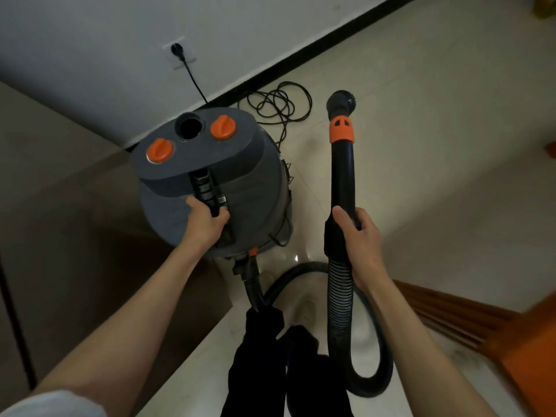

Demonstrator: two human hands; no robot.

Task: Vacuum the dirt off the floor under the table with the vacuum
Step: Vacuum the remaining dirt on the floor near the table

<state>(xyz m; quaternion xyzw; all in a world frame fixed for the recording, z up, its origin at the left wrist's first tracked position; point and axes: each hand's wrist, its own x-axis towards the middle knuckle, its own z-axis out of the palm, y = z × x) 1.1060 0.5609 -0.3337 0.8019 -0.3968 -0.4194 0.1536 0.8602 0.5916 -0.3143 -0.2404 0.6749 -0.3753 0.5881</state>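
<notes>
**Both hands on the vacuum, nozzle raised off the floor**

I see my left hand (207, 219) with its fingers (223, 217) clenched round the black carry handle (206, 188) on top of the vacuum (210, 176), a grey drum standing on the pale tiled floor (421, 145) close to the wall (90, 55). Its lid carries two orange knobs (160, 150), one on each side of an open round port (189, 127). I can read no brand or writing on the drum; a small label beside the handle is too blurred to make out.

My right hand (359, 239) grasps the black wand (343, 176) just above where the ribbed hose (340, 290) joins it. The wand points upward and away, with an orange collar (342, 130) and a round brush nozzle (341, 103) at its tip, held in the air. The hose loops down by my dark trouser legs (270, 356) and runs back to the base of the drum.

A black plug (177, 51) sits in a wall socket, and its cord (279, 105) lies tangled on the floor behind the drum. An orange-brown wooden piece of furniture (511, 341) fills the lower right corner.
</notes>
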